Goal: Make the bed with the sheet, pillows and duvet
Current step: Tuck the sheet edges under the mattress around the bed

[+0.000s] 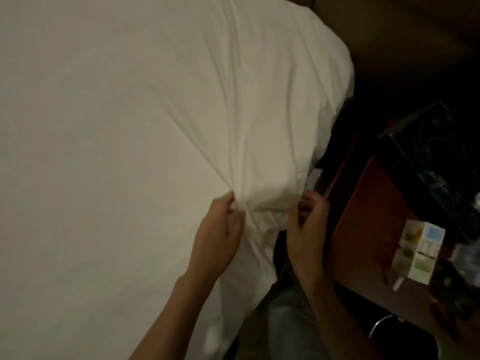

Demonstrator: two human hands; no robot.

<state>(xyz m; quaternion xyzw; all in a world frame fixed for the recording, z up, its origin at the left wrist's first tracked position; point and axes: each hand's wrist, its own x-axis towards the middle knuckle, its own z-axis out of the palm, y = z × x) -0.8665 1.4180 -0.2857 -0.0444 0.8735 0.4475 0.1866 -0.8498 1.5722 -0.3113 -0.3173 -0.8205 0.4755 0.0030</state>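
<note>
We are pinching the white sheet (155, 113) at the bed's edge, left hand (220, 232) and right hand (306, 224) each in a closed grip on bunched cloth; pillows and duvet are appearing nowhere, so most of the job is remaining.

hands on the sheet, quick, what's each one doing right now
Left hand: closed, pinching a bunch of the white sheet.
Right hand: closed, fingers curled round the sheet's edge at the bed's side.
</note>
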